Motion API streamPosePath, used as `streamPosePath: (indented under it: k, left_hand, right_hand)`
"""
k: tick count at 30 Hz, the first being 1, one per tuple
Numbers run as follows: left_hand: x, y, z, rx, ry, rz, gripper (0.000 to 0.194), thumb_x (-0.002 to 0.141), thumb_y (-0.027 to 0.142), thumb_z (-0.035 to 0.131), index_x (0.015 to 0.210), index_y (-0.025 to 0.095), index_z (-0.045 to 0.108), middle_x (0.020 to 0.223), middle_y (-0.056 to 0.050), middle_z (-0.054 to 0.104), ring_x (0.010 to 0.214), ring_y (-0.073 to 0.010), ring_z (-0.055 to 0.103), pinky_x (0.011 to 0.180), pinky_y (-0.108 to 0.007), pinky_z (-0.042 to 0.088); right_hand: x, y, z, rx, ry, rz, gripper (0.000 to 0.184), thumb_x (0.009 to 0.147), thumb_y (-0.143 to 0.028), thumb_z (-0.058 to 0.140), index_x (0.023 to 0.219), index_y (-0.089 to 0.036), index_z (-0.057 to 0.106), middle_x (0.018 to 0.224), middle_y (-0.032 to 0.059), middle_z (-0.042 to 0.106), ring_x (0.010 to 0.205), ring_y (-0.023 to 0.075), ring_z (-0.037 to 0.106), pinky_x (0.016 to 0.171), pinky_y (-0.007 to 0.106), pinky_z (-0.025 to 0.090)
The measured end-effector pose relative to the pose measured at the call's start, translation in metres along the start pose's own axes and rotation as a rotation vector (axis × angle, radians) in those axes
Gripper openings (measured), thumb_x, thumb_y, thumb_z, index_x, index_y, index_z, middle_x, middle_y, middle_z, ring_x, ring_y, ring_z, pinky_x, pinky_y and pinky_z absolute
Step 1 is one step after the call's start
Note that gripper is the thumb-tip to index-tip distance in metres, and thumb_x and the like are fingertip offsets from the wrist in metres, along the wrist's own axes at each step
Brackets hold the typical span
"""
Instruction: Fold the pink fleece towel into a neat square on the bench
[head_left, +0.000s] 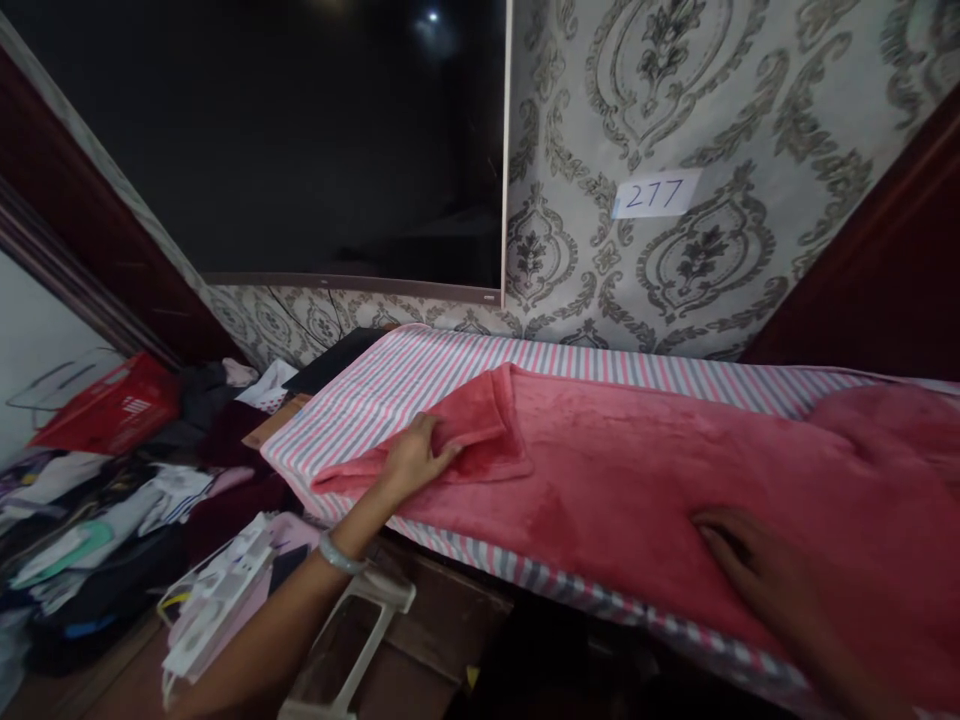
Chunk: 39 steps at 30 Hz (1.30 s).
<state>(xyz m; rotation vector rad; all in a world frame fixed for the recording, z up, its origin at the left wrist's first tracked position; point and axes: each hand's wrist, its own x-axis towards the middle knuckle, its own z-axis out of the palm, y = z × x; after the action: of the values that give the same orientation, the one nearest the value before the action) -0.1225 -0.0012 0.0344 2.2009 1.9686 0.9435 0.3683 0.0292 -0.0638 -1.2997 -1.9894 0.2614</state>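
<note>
A plush pinkish-red blanket (615,470) lies spread along a surface covered by a pink, grey and white striped cloth (360,390). Its left end is turned over into a flap (480,405). My left hand (412,455) touches this flap, thumb and fingers apart, with a bracelet on the wrist. Farther right, my right hand (742,555) rests on the blanket near its front side. The fingers there reach out loosely, slightly bent, with a gap before the thumb. Nothing is visibly gripped by either hand.
A large dark television (337,150) hangs above, beside a paper label (658,193) reading 277. Heaped clothes (97,520) and a red bag (112,405) lie left. Below stand a white plastic frame (367,640) and a white power strip (221,610).
</note>
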Motion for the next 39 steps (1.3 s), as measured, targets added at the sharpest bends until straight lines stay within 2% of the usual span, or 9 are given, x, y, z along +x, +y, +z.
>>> streamPosePath:
  k: [2, 6, 9, 13, 17, 19, 27, 35, 39]
  left_hand:
    - [0.008, 0.011, 0.011, 0.093, -0.088, 0.071, 0.038, 0.083, 0.044, 0.071, 0.115, 0.025, 0.063, 0.116, -0.015, 0.065, 0.104, -0.0334, 0.065, 0.090, -0.048, 0.053]
    - [0.018, 0.029, 0.026, 0.168, -0.141, 0.154, 0.012, 0.086, 0.020, 0.061, 0.095, 0.022, 0.068, 0.099, -0.012, 0.067, 0.097, -0.0305, 0.065, 0.087, -0.046, 0.051]
    - [0.025, 0.031, 0.025, 0.050, -0.024, 0.114, 0.019, 0.090, 0.015, 0.050, 0.086, 0.024, 0.066, 0.090, -0.011, 0.067, 0.090, -0.0272, 0.064, 0.081, -0.042, 0.051]
    - [0.030, 0.037, 0.025, -0.012, 0.217, 0.045, 0.024, 0.093, 0.017, 0.044, 0.094, 0.024, 0.067, 0.092, -0.010, 0.066, 0.089, -0.0261, 0.062, 0.081, -0.042, 0.051]
    - [0.020, 0.051, 0.042, 0.126, -0.102, 0.318, 0.020, 0.095, 0.018, 0.050, 0.098, 0.021, 0.069, 0.099, -0.010, 0.067, 0.097, -0.0258, 0.062, 0.087, -0.041, 0.051]
    - [0.014, 0.053, 0.049, 0.218, -0.198, 0.385, 0.018, 0.098, 0.020, 0.051, 0.100, 0.019, 0.069, 0.101, -0.010, 0.067, 0.097, -0.0256, 0.062, 0.088, -0.041, 0.051]
    - [0.005, 0.038, 0.043, 0.203, -0.175, 0.404, 0.020, 0.099, 0.019, 0.047, 0.109, 0.018, 0.065, 0.110, -0.011, 0.068, 0.103, -0.0246, 0.062, 0.093, -0.039, 0.050]
    - [0.004, 0.051, 0.041, 0.256, -0.280, 0.389, 0.029, 0.088, 0.033, 0.067, 0.113, 0.018, 0.061, 0.118, -0.012, 0.064, 0.107, -0.0293, 0.061, 0.092, -0.044, 0.050]
    - [0.006, 0.055, 0.048, 0.310, -0.252, 0.367, 0.016, 0.093, 0.028, 0.058, 0.106, 0.018, 0.062, 0.107, -0.012, 0.066, 0.102, -0.0289, 0.062, 0.090, -0.044, 0.052]
  right_hand:
    - [0.001, -0.003, 0.000, 0.002, 0.011, 0.000, 0.043, 0.092, -0.056, 0.047, 0.087, -0.023, 0.073, 0.093, 0.0111, 0.076, 0.085, 0.0300, 0.072, 0.081, 0.049, 0.061]
    - [0.001, -0.008, 0.000, 0.011, 0.024, 0.019, 0.041, 0.092, -0.054, 0.046, 0.088, -0.023, 0.073, 0.095, 0.0110, 0.076, 0.088, 0.0298, 0.072, 0.082, 0.048, 0.060]
    - [0.001, -0.009, 0.000, 0.015, 0.027, 0.020, 0.041, 0.092, -0.053, 0.046, 0.089, -0.023, 0.073, 0.095, 0.0108, 0.076, 0.088, 0.0290, 0.072, 0.082, 0.047, 0.060]
    - [0.001, -0.008, 0.000, 0.002, 0.022, 0.005, 0.040, 0.094, -0.051, 0.046, 0.089, -0.023, 0.073, 0.096, 0.0106, 0.075, 0.089, 0.0282, 0.072, 0.082, 0.046, 0.059]
    - [0.001, -0.006, 0.001, 0.015, 0.050, -0.026, 0.037, 0.094, -0.049, 0.047, 0.090, -0.023, 0.072, 0.094, 0.0098, 0.075, 0.087, 0.0272, 0.071, 0.080, 0.044, 0.059]
    - [0.001, -0.005, 0.002, 0.015, 0.061, -0.034, 0.036, 0.094, -0.048, 0.047, 0.089, -0.023, 0.072, 0.092, 0.0095, 0.075, 0.085, 0.0270, 0.071, 0.078, 0.044, 0.059]
    - [0.000, -0.006, 0.002, 0.028, 0.071, -0.045, 0.032, 0.094, -0.044, 0.048, 0.091, -0.023, 0.071, 0.093, 0.0101, 0.074, 0.086, 0.0275, 0.070, 0.079, 0.045, 0.058]
    - [0.001, -0.008, 0.002, 0.044, 0.071, -0.042, 0.032, 0.094, -0.044, 0.048, 0.090, -0.023, 0.071, 0.092, 0.0106, 0.073, 0.086, 0.0281, 0.069, 0.080, 0.046, 0.057]
    - [0.002, -0.006, 0.004, 0.041, 0.083, -0.048, 0.031, 0.093, -0.042, 0.047, 0.090, -0.023, 0.072, 0.092, 0.0110, 0.074, 0.085, 0.0283, 0.069, 0.078, 0.046, 0.057]
